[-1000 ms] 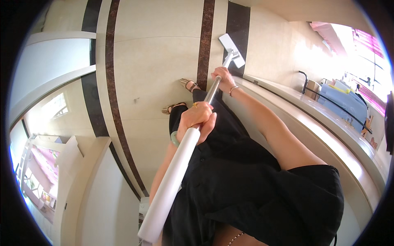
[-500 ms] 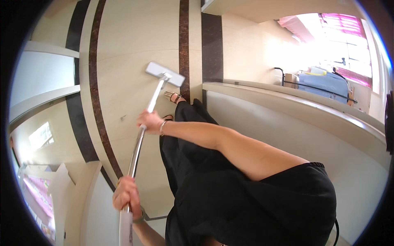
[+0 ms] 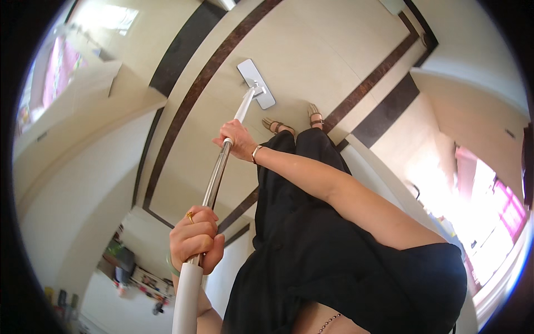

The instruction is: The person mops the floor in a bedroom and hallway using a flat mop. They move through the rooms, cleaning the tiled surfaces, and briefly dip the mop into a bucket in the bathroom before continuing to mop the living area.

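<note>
A flat mop (image 3: 267, 99) with a white rectangular head lies against the cream tiled floor, its pole slanting back toward me. My left hand (image 3: 194, 236), with a gold ring, wraps round the steel part of the pole just above the white grip sleeve (image 3: 189, 295). Farther along, my right hand (image 3: 238, 139), with a bracelet at the wrist, is closed round the pole where the steel meets the white lower section. Just right of the mop head are my sandalled feet (image 3: 315, 118).
Dark red-brown stripes (image 3: 192, 108) border the floor on both sides. A white wall (image 3: 89, 183) stands at left. Doorways open at upper left and right, with dark thresholds (image 3: 386, 111) and bright pink-curtained rooms. Assorted items (image 3: 128, 261) show at lower left.
My view and body have turned, so the hallway now slants across the picture. The mop head has turned and sits nearer the left stripe. Both hands keep hold of the pole.
</note>
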Motion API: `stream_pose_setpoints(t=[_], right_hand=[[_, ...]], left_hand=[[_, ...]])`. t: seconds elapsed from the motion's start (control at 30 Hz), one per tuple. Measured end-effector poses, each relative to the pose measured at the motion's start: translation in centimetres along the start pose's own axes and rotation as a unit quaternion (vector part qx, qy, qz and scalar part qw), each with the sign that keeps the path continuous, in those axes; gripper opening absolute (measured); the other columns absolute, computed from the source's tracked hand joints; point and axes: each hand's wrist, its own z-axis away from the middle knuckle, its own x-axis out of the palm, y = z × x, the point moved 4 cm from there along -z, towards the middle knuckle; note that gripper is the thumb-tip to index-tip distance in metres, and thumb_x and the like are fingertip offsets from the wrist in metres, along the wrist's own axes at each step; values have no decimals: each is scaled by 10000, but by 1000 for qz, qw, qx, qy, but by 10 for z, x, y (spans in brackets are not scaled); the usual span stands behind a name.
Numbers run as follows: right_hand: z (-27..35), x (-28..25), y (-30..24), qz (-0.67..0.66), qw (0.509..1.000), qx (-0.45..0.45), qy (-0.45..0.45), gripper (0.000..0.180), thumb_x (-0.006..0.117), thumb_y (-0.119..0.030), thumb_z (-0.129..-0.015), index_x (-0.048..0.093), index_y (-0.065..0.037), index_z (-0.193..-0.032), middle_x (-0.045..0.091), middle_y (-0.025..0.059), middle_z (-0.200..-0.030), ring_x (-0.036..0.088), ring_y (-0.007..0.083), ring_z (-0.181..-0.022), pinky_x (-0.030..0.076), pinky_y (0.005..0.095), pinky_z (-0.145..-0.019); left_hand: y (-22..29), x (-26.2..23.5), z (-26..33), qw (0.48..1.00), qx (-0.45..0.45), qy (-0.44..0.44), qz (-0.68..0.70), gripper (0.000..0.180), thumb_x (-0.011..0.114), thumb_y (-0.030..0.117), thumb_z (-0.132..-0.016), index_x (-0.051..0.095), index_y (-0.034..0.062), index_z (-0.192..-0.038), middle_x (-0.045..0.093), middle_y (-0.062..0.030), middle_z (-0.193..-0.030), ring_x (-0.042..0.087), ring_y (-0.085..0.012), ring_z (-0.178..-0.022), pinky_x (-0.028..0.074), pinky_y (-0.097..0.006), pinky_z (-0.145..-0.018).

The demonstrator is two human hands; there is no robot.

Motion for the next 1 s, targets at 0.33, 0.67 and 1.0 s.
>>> stream_pose_setpoints(t=[0.33,0.67,1.0], right_hand=[[-10,44,-23,41,951,-245,-184,317,689,-276,-851,525,-83,-660,574,77,-694,567,306,-766,455,386,-820],[-63,-19,-9,96,946,-249,-183,315,734,-179,-811,494,-56,-647,549,139,-672,550,365,-719,459,443,-732],[-63,20,-2,107,895,-287,-325,181,643,-44,-706,493,-126,-646,498,43,-670,509,279,-765,412,351,-748]], left_hand=[[-6,3,61,988,-25,150,-30,310,614,-84,-694,368,61,-573,448,-52,-563,468,-216,-526,478,-377,-666],[-34,19,37,939,32,343,14,327,627,-123,-705,374,51,-596,443,-66,-571,471,-229,-527,500,-390,-703],[-53,26,81,865,-25,497,65,338,595,-126,-728,356,59,-576,450,-49,-553,454,-195,-500,463,-360,-643]])
